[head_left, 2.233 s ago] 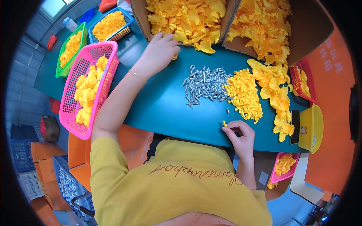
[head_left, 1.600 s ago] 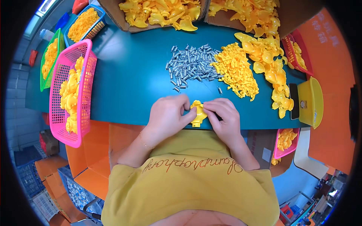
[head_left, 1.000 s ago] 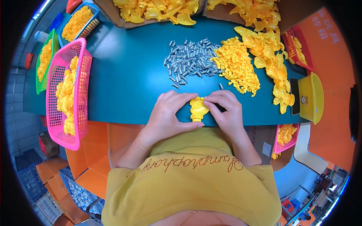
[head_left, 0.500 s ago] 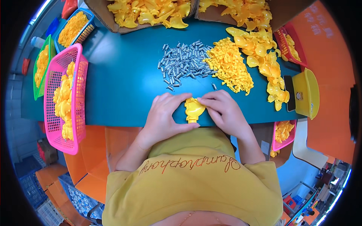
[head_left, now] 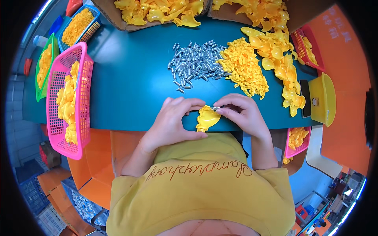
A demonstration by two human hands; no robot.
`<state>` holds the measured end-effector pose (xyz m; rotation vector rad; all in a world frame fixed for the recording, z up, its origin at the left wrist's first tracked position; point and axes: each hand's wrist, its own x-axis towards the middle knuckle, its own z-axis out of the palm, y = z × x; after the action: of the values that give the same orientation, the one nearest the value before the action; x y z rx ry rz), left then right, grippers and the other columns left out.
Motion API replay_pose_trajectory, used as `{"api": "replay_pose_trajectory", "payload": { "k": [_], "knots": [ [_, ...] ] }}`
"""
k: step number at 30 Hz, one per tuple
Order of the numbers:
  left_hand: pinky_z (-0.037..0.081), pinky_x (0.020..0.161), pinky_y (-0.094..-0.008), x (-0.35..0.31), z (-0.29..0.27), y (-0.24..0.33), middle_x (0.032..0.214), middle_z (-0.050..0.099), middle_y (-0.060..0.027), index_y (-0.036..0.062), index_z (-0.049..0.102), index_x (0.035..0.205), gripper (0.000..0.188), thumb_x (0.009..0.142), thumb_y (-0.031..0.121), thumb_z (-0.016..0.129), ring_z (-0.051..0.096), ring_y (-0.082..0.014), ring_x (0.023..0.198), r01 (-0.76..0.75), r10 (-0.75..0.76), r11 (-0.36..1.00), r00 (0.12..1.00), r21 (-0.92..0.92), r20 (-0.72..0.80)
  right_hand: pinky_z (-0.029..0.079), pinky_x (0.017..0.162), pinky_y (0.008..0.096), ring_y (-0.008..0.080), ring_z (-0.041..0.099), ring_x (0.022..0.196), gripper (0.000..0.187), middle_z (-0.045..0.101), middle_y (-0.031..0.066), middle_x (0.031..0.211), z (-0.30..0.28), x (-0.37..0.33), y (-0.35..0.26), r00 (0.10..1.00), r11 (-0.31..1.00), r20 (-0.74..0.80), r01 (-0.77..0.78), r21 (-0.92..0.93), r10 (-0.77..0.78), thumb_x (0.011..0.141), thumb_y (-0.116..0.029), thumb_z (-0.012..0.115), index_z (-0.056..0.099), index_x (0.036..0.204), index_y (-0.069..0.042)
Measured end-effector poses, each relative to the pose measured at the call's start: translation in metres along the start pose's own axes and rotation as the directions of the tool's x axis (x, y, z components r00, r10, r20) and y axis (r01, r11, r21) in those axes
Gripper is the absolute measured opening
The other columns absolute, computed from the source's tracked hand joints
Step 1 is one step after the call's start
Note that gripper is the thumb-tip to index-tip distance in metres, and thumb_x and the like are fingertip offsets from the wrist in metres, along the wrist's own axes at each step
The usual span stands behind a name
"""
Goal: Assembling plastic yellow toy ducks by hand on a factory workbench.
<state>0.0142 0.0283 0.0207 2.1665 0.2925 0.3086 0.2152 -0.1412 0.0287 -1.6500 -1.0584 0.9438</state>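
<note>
Near the table's front edge, my left hand (head_left: 173,120) grips a hollow yellow plastic shell (head_left: 208,119) between thumb and fingers, its narrow end toward me. My right hand (head_left: 242,112) pinches a small silvery metal cylinder (head_left: 214,108) at the shell's upper right rim. Whether the cylinder sits inside the shell cannot be made out. Beyond my hands lies a heap of similar metal cylinders (head_left: 195,63), and to its right a pile of small yellow plastic pieces (head_left: 244,69). Further right, a row of larger yellow shells (head_left: 285,70) stretches along the table.
On the left stand a pink basket (head_left: 85,98) of yellow assembled-looking parts, a green basket (head_left: 53,65) and a blue basket (head_left: 92,33). Cardboard boxes (head_left: 123,24) of yellow shells line the back. At right are a red basket (head_left: 317,47), a yellow tub (head_left: 325,100) and a dark phone-like slab (head_left: 305,98).
The lone metal cylinder near my right hand has left the table, and my right hand now holds one at the shell. The shell has tilted in my left hand.
</note>
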Motion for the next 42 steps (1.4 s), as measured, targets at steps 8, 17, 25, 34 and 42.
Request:
{"api": "replay_pose_trajectory", "payload": {
  "k": [8, 17, 25, 34, 42],
  "knots": [
    [0.039, 0.09, -0.0326, 0.001, -0.002, -0.003, 0.107, 0.074, 0.0014, 0.0133, 0.07, 0.126, 0.077, 0.059, 0.033, 0.101, 0.06, -0.0162, 0.089, -0.021, 0.022, 1.0, 0.998, -0.009, 0.052, 0.052, 0.086, 0.0317, 0.0195, 0.066, 0.099, 0.01, 0.072, 0.0063, 0.103, -0.005, 0.021, 0.001, 0.976, 0.988, 0.149, 0.156, 0.006, -0.155, 0.097, -0.008, 0.072, 0.076, 0.105, -0.003],
    [0.039, 0.089, -0.033, 0.002, -0.003, -0.001, 0.109, 0.074, 0.0013, 0.0132, 0.07, 0.128, 0.079, 0.059, 0.035, 0.101, 0.058, -0.0161, 0.087, -0.024, 0.023, 1.0, 0.998, 0.001, 0.054, 0.051, 0.089, 0.0316, 0.0197, 0.064, 0.103, 0.013, 0.07, 0.0063, 0.109, -0.002, 0.024, 0.002, 0.97, 0.988, 0.189, 0.156, 0.008, -0.155, 0.1, -0.008, 0.068, 0.074, 0.111, -0.003],
    [0.04, 0.089, -0.032, 0.001, -0.003, 0.0, 0.111, 0.074, 0.0012, 0.012, 0.069, 0.129, 0.081, 0.058, 0.034, 0.102, 0.058, -0.0155, 0.088, -0.007, 0.007, 1.0, 0.999, 0.008, 0.048, 0.051, 0.085, 0.0311, 0.0198, 0.064, 0.099, 0.016, 0.068, 0.0066, 0.105, -0.002, 0.028, 0.007, 0.974, 0.99, 0.219, 0.027, 0.14, -0.058, 0.101, -0.011, 0.067, 0.073, 0.114, -0.004],
    [0.04, 0.088, -0.0326, 0.0, 0.0, -0.003, 0.111, 0.071, 0.0008, 0.0132, 0.069, 0.126, 0.079, 0.058, 0.036, 0.102, 0.057, -0.0164, 0.087, -0.02, 0.02, 1.0, 1.0, -0.013, 0.006, 0.053, 0.079, 0.0249, 0.0095, 0.065, 0.094, 0.019, 0.069, 0.0039, 0.106, 0.015, 0.024, 0.001, 1.0, 1.0, 0.0, -0.003, -0.004, 0.003, 0.097, -0.008, 0.073, 0.075, 0.115, -0.003],
    [0.039, 0.083, -0.0337, 0.001, 0.004, 0.003, 0.104, 0.069, 0.0011, 0.0149, 0.07, 0.128, 0.081, 0.057, 0.037, 0.101, 0.057, -0.0171, 0.084, -0.049, 0.047, 0.997, 0.999, 0.06, 0.024, 0.055, 0.074, 0.0281, 0.0137, 0.069, 0.083, 0.028, 0.072, 0.0069, 0.095, 0.036, 0.009, 0.006, 0.989, 1.0, -0.146, 0.023, 0.003, -0.023, 0.086, -0.017, 0.084, 0.077, 0.111, -0.005]
  ]
}}
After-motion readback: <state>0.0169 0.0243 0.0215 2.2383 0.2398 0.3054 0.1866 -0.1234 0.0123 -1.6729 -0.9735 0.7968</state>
